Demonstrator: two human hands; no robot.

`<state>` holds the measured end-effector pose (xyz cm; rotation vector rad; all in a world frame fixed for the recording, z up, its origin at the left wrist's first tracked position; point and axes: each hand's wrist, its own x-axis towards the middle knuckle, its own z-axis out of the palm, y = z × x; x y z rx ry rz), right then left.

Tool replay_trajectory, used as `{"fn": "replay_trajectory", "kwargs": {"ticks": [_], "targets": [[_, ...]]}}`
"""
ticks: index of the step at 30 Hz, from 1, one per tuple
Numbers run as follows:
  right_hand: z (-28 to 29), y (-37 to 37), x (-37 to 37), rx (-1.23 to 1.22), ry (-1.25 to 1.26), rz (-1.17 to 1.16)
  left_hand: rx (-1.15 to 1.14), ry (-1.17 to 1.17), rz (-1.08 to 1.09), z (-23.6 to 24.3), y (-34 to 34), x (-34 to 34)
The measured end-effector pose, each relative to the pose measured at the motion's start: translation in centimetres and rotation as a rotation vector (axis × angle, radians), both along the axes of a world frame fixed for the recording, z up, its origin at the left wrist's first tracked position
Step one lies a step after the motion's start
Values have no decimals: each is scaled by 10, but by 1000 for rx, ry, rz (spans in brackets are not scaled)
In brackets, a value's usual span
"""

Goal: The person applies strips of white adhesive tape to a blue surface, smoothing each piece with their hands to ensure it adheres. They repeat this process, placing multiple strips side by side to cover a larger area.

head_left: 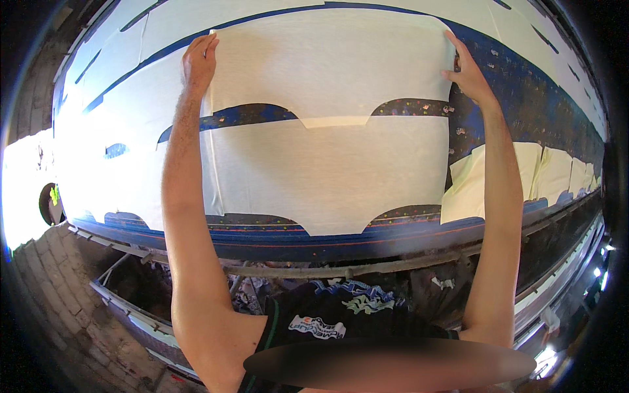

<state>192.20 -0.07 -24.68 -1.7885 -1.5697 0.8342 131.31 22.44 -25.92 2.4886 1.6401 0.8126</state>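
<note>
Left hand (202,62): pinched upper cloth (334,65) at corner. Right hand (466,77): spread open along opposite edge, any hold unclear. Lower cloth (334,171): lay flat, seemingly done; upper, nearly.

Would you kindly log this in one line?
left hand: at far left corner of fabric panel | right hand: at its right edge, thumb spread | nearer body: similar panel

From the person's head, the wide fisheye peers down and forward, near above flat white fabric panels (327,167) on the dark-blue desk (524,108).
</note>
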Motion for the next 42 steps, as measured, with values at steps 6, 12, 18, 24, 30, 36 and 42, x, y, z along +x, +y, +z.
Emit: {"fn": "replay_trajectory", "kwargs": {"ticks": [6,12,18,24,30,36,42], "targets": [[-12,2,9,-78,-10,16,45,441,4,-20,9,26],[-27,18,18,27,-241,119,93,442,-366,-45,-45,164],[-34,23,17,23,-189,87,116,351,-620,-57,-97,365],[-20,-18,19,116,7,-86,246,369,-559,-71,-118,496],[-13,-107,-5,14,304,-267,173,322,-608,-68,-177,501],[2,-222,-46,16,474,-263,91,325,-671,-56,-241,458],[9,-293,-59,-17,573,-164,2,296,-607,-55,-277,444]]}}
